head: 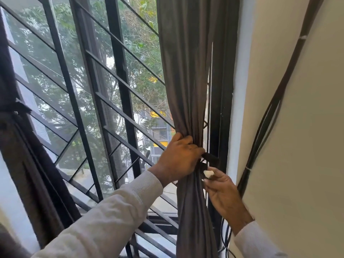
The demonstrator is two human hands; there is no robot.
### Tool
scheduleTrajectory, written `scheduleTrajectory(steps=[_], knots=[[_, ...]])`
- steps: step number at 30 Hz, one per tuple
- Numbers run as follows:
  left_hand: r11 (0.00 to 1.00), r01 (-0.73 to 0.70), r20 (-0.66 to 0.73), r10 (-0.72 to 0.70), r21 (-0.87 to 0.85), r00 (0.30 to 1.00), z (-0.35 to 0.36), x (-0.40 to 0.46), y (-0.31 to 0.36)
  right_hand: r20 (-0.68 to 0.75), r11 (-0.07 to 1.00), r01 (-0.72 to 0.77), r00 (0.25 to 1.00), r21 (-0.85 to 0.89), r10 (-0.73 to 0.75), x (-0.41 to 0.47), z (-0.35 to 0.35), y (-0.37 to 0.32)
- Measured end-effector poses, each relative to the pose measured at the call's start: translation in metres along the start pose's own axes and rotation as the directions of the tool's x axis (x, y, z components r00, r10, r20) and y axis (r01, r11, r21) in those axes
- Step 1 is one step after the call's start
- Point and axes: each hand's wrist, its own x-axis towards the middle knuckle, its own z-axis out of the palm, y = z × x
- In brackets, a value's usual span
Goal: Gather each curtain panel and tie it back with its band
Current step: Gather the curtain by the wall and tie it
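The right curtain panel [188, 71], grey-brown, hangs bunched into a narrow column beside the window's right frame. My left hand [178, 157] grips the gathered cloth at its narrowest point, fingers curled round it. A dark band [209, 158] loops out from the bunch just right of that hand. My right hand [221, 190] pinches the band's end with a small white tag [207, 173] between thumb and fingers. At the far left the other curtain panel [28, 155] hangs gathered with a dark band [20, 108] round it.
A black metal window grille [111, 112] with diagonal bars fills the middle, with trees and buildings behind it. Black cables [268, 127] run down the cream wall [301, 127] on the right, close to my right hand.
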Motion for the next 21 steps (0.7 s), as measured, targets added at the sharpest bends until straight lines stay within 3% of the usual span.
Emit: scheduleTrajectory(steps=[6,10,12,15,17,19,21], knots=[[0.965,0.218,0.103,-0.205,-0.143,0.973,-0.005,0.010,-0.005,-0.024,0.969,0.141,0.989,-0.202,-0.148,0.005,0.015,0.007],[0.940,0.279,0.139,-0.255,-0.195,0.957,-0.012,0.012,-0.010,-0.117,0.890,0.219,0.951,-0.401,-0.287,-0.001,0.029,0.000],[0.953,0.262,0.137,-0.242,-0.154,0.960,-0.016,0.012,-0.010,-0.054,0.757,0.319,0.905,-0.570,-0.422,-0.006,0.035,-0.009],[0.993,0.121,0.078,-0.121,0.004,0.990,-0.018,0.007,-0.004,0.178,0.370,0.511,0.740,-0.776,-0.648,-0.013,0.041,-0.020],[0.997,0.015,0.044,-0.019,0.074,0.999,-0.018,0.002,0.002,0.261,0.176,0.517,0.663,-0.838,-0.702,-0.016,0.045,-0.027],[0.992,-0.078,0.004,0.078,0.097,0.997,-0.018,0.001,0.006,0.298,0.104,0.510,0.644,-0.854,-0.705,-0.018,0.047,-0.034],[0.986,-0.144,-0.029,0.147,0.084,0.989,-0.020,0.003,0.008,0.272,0.134,0.511,0.639,-0.849,-0.719,-0.019,0.046,-0.037]])
